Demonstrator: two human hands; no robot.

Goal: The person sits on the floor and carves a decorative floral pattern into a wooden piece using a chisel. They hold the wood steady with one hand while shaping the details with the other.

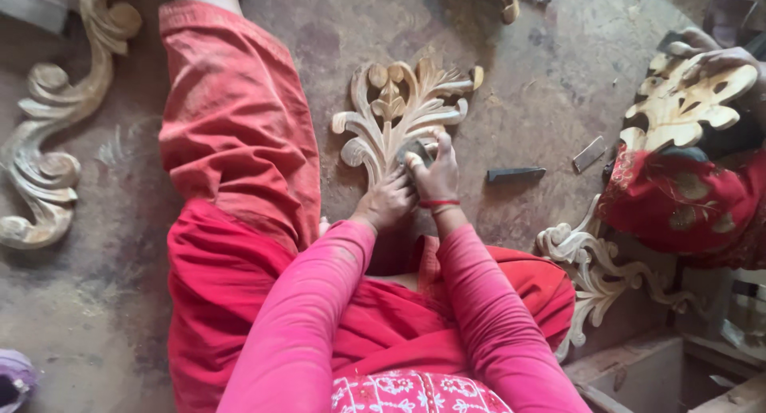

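A pale carved wooden leaf ornament [403,110] lies on the dusty floor in front of me. My left hand [386,201] rests on its lower stem, fingers curled against the wood. My right hand [435,172], with a red thread at the wrist, presses a small dark piece, likely sandpaper [415,151], onto the carving's lower right. Both arms wear pink sleeves. My leg in red trousers [235,134] stretches out to the left of the carving.
A large carved scroll [48,142] lies at far left. A dark flat tool [516,174] and a small grey block [589,154] sit right of the carving. Another person in red patterned cloth [686,197] holds a carving [686,102] at right. More scrollwork [594,273] lies lower right.
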